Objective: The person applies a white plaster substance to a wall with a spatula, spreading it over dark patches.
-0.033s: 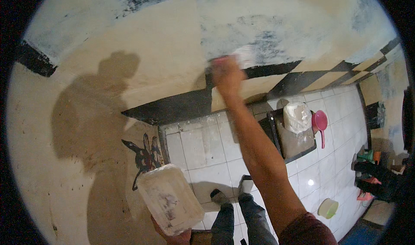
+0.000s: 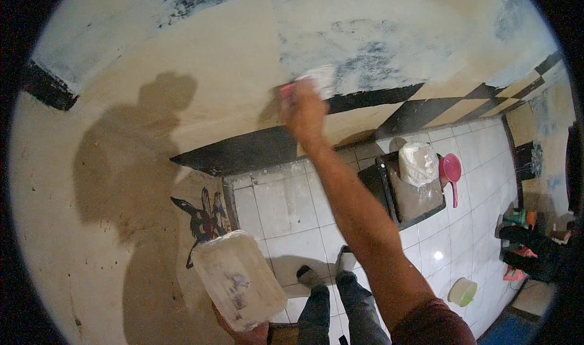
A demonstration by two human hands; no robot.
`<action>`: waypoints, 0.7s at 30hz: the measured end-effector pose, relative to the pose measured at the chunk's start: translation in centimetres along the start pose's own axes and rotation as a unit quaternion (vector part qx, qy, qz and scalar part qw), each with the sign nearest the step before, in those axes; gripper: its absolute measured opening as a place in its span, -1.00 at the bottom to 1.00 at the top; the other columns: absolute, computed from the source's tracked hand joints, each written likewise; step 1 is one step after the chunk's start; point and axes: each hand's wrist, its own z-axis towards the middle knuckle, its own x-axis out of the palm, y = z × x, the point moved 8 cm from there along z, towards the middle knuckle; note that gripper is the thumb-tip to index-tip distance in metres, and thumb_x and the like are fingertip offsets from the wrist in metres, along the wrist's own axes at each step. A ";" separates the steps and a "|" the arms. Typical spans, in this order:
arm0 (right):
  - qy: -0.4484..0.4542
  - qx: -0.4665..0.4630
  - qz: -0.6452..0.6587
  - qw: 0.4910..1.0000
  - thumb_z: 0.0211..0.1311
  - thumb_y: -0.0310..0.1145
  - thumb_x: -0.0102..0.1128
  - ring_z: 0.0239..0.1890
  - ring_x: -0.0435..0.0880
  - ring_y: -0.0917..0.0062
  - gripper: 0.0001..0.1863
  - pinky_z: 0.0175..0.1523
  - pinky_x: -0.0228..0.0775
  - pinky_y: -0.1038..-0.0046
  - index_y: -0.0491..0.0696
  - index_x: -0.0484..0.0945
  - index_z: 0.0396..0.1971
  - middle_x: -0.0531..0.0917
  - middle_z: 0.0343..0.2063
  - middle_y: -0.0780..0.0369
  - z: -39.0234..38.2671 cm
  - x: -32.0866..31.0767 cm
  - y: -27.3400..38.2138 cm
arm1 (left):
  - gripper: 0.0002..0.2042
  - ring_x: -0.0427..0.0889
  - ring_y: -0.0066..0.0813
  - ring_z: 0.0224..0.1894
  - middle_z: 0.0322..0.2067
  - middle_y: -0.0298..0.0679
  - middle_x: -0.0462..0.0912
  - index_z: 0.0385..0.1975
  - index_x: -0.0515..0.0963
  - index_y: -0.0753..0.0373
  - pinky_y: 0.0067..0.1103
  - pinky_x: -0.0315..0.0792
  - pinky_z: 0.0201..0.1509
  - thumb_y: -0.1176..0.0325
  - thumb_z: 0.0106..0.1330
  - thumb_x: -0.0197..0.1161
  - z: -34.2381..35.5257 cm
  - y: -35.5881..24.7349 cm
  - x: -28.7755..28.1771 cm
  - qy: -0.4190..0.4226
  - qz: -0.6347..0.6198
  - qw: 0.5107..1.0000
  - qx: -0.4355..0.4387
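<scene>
My right hand [image 2: 306,115] reaches up to the wall [image 2: 207,95], its fingers closed round a small red putty scraper [image 2: 287,90] that is blurred by motion. Fresh white putty [image 2: 323,77] shows beside the scraper, just above a black painted band. At the lower left, my left hand [image 2: 246,334] grips a pale rectangular plastic tub [image 2: 240,281] from beneath. The tub's outer face has greyish and dark smears; what it holds cannot be seen. Most of the left fingers are hidden behind the tub.
On the white tiled floor [image 2: 292,202], a white plastic bag [image 2: 418,164] of powder lies on a dark-edged board [image 2: 420,202]. Beside it is a pink dipper [image 2: 450,168]. A pale green container [image 2: 463,292] stands farther right, near piled footwear [image 2: 523,247].
My right hand and the scraper have moved a little to the left along the wall, the white putty patch with them. My left hand and the tub have stayed in place.
</scene>
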 end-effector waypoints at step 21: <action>0.121 -0.018 0.087 0.989 0.02 -0.45 0.23 -0.16 0.57 0.21 -0.81 -0.04 0.42 0.24 -0.05 0.56 -0.29 0.61 -0.22 0.12 -4.1 2.7 8.6 | -0.43 0.43 -0.13 0.19 0.19 -0.25 0.43 0.27 0.29 0.05 0.03 0.34 0.21 -0.11 0.34 -0.08 2.4 -0.3 -6.6 -0.022 0.255 0.966 0.046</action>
